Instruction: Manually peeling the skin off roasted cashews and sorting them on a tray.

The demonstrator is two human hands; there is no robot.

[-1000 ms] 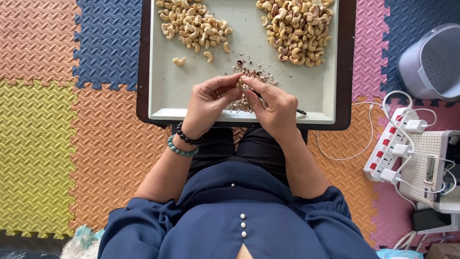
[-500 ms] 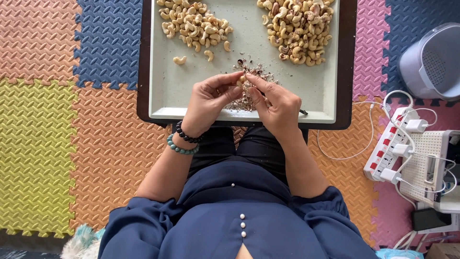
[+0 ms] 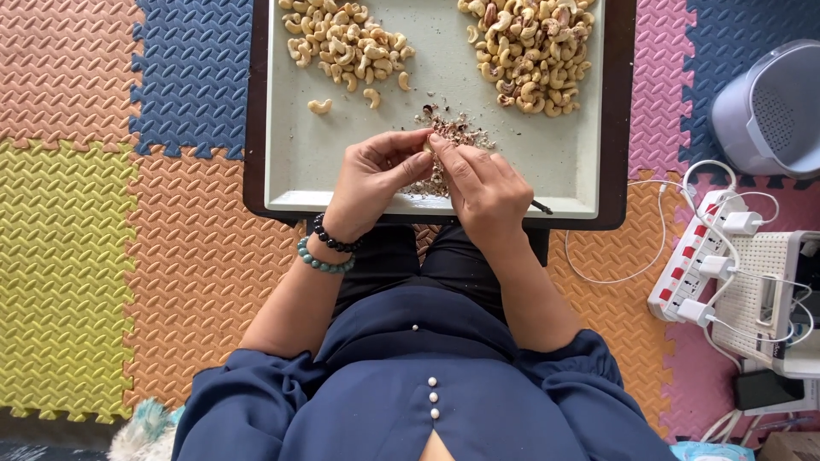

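Both my hands meet over the near middle of a pale tray (image 3: pixel 295 162). My left hand (image 3: pixel 369 183) pinches a small cashew nut (image 3: pixel 426 147) at its fingertips. My right hand (image 3: pixel 485 186) touches the same nut with thumb and forefinger and is closed around a thin dark tool (image 3: pixel 540 207), whose end sticks out by the little finger. Under the fingers lies a heap of brown skin scraps (image 3: pixel 457 132). A pile of pale peeled cashews (image 3: pixel 346 43) sits at the tray's far left. At the far right is a pile of cashews with brown skins (image 3: pixel 525 51).
The tray rests on a dark board (image 3: pixel 254 128) over coloured foam floor mats (image 3: pixel 102 256). To the right lie a white power strip (image 3: pixel 690 277) with plugs and cables, a white perforated box (image 3: pixel 769 290) and a pale grey fan-like appliance (image 3: pixel 769 111).
The fingers of both hands have shifted slightly around the nut. The hands stay in the same place and the piles are unchanged.
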